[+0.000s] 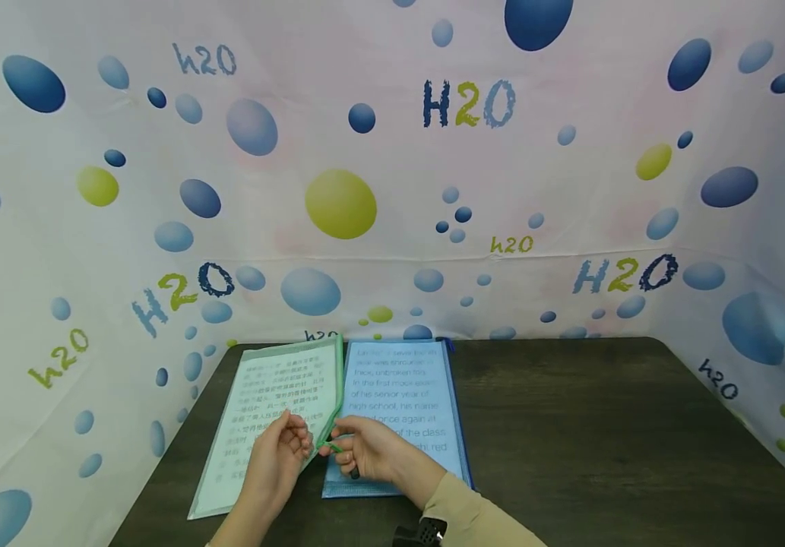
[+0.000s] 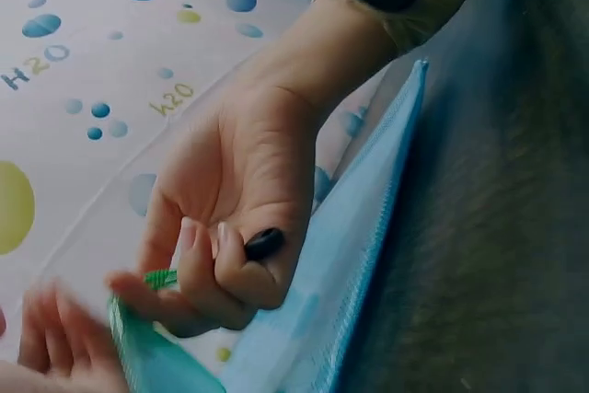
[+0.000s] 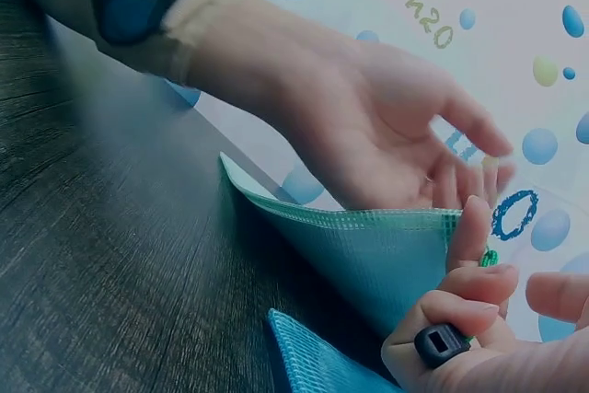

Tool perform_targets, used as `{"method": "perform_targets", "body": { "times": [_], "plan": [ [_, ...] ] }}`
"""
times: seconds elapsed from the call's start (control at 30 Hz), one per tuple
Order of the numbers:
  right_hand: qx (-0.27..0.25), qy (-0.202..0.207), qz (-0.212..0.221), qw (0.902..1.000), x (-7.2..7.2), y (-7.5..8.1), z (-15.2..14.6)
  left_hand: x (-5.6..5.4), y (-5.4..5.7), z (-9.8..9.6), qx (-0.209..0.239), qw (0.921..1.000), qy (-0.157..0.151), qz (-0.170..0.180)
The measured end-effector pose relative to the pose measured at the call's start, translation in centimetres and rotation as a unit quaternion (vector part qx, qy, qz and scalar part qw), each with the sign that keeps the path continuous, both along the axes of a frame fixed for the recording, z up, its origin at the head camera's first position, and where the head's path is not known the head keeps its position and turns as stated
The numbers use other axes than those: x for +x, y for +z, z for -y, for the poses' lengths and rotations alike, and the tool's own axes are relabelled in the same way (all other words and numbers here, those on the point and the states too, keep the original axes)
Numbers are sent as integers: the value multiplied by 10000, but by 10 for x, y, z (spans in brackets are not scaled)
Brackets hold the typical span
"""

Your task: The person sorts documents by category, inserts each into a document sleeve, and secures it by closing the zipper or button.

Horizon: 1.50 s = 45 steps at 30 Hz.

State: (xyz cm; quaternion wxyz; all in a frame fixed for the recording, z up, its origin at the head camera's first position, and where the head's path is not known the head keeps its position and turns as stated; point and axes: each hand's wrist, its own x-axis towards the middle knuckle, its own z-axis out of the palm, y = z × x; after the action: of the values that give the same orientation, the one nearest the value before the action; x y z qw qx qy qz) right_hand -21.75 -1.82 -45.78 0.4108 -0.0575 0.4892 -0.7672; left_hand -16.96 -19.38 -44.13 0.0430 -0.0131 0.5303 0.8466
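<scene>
A green mesh zip pouch with a printed sheet inside lies at the left, its near right corner lifted off the table. My right hand has curled fingers and pinches the green cord pull at that corner. Tucked in the same fingers is a small black piece with a rectangular recess; its kind cannot be told. My left hand is over the green pouch, near the lifted edge, fingers loosely bent. Nothing shows in its grasp. Under my right hand lies a blue mesh zip pouch, also holding a printed sheet.
Both pouches lie on the left part of a dark wood-grain table. A white backdrop with coloured dots and H2O lettering rises behind and beside it. The blue pouch's dark blue pull is at its far right corner.
</scene>
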Motion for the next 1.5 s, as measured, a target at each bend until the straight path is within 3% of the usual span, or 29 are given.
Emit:
{"method": "perform_targets", "body": {
  "times": [0.07, 0.1, 0.17, 0.27, 0.33, 0.4, 0.5, 0.57, 0.63, 0.8, 0.97, 1.1, 1.23, 1.33, 1.5],
  "plan": [
    [-3, 19, -13, 10000, 1, 0, 1, 8, -2, 7, 443, 9957, -808, -93],
    [0, 17, -10, 10000, 1, 0, 1, 10, -3, 10, 636, 9899, -1263, -91],
    [-1, -13, -3, 10000, 1, 0, 1, 13, -7, 18, 928, 9698, -2251, -138],
    [6, -86, -13, 10000, 1, -1, 0, 12, -12, 24, 1016, 9313, -3498, 85],
    [-2, -112, -41, 9999, 0, -2, 0, 11, -16, 26, 802, 9103, -4053, 266],
    [-10, -117, -71, 9999, 0, -2, 0, 9, -19, 27, 477, 8958, -4394, 468],
    [-39, -91, -69, 9999, -1, -2, 0, 9, -21, 28, -5, 8854, -4603, 643],
    [-59, -79, -45, 9999, -1, -2, -1, 10, -20, 29, -277, 8859, -4569, 747],
    [-76, -58, -27, 10000, -2, -1, -2, 11, -18, 30, -543, 8917, -4424, 787],
    [-115, 193, 8, 9997, -4, 1, -5, 13, -13, 33, -1076, 9165, -3769, 808],
    [-30, 961, 171, 9952, -4, 1, -8, 12, -12, 32, -1315, 9446, -2858, 932],
    [46, 1564, 279, 9873, -5, 1, -10, 11, -15, 31, -1324, 9596, -2206, 1138],
    [-123, 1603, 691, 9846, -5, -3, -11, 11, -18, 32, -1155, 9651, -1954, 1310],
    [-437, 1358, 1266, 9816, -6, -5, -10, 10, -19, 33, -1043, 9645, -2009, 1357],
    [-985, 972, 2089, 9681, -5, -4, -8, 9, -21, 36, -771, 9627, -2232, 1322]
  ]
}}
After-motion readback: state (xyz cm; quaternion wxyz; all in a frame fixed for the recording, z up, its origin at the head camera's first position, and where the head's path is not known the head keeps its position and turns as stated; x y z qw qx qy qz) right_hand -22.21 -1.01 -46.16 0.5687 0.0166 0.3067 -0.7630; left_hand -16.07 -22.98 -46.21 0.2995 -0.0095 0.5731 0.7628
